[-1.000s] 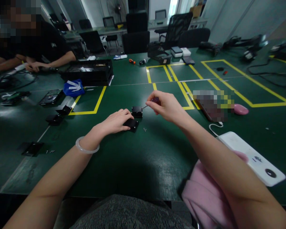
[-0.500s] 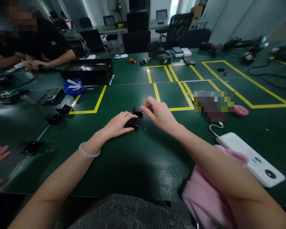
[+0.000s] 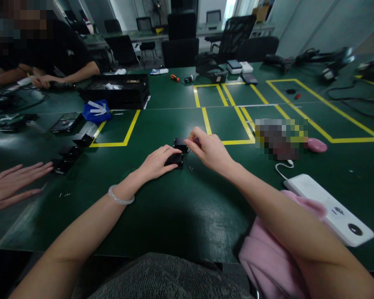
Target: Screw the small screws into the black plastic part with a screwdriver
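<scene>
My left hand is closed on a small black hinged case lying on the table, thumb at its near side and fingers over its top. A raised black flap stands at the far side of it. In my right hand I pinch a thin screwdriver, mostly hidden by the fingers. Its slender shaft slants down to the right edge of the case. A few tiny screws lie on the table just right of the case.
At left, a co-worker's hand reaches toward a row of black cases; loose screws lie nearby. A black bin and blue pouch stand beyond. At right are a pink mouse, white power bank and pink cloth.
The co-worker's hand has come in from the left, and the black case near it has moved away from me, up to the row. My own hands have hardly moved.
</scene>
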`<state>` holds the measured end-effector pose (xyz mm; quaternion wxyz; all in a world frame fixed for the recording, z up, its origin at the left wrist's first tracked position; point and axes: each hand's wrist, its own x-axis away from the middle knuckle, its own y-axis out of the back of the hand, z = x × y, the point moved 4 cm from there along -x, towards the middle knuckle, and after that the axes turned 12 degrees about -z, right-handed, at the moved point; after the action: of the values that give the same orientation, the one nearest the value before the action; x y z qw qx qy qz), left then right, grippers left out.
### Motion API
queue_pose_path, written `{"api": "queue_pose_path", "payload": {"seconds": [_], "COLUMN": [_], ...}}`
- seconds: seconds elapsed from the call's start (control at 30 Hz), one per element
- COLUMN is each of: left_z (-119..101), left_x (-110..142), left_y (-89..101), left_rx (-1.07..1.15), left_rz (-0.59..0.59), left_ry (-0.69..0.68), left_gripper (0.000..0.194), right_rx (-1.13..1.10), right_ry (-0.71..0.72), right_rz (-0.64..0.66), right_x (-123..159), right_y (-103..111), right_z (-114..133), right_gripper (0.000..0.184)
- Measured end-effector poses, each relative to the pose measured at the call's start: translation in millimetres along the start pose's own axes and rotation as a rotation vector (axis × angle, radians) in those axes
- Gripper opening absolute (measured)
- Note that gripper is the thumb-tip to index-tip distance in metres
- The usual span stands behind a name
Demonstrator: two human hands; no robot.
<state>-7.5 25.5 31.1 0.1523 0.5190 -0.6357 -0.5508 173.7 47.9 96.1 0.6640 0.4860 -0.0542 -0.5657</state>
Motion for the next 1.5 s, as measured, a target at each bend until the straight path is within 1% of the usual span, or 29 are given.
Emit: {"api": "queue_pose_path", "payload": {"seconds": [0.43,0.73,0.83,0.97,1.07,1.3,1.5], "left_z": [3,4,3,3,3,4,5], "left_x": [2,3,4,4,4,4,5], "left_y": [-3.2,-3.5,-3.3,-3.2,-3.4,-4.1,-4.9], "left_rx": [0.056,0.077,0.077,0.072,0.071,0.091,0.099], "left_rz": [-0.035,-0.043,-0.047,-0.044,-0.034,-0.039,-0.037], "left_ry": [-0.007,-0.004,0.006,0.015,0.023,0.028,0.027], "left_gripper": [0.041,0.040,0.038,0.037,0.037,0.036,0.037], "right_rx": [0.034,0.253,0.292,0.302,0.311,0.324,0.315], "right_ry": [0.007,0.083,0.116,0.152,0.162,0.221,0.225], "right_rz": [0.009,0.082,0.121,0.196,0.230,0.258,0.299], "right_x": [0,1,2,3,3,3,4], "right_y": [0,-2,-1,2,5,6,8], "right_z": [1,8,12,18,20,21,23], "right_gripper": [0.019,0.027,0.030,0.028,0.026,0.027,0.028]}}
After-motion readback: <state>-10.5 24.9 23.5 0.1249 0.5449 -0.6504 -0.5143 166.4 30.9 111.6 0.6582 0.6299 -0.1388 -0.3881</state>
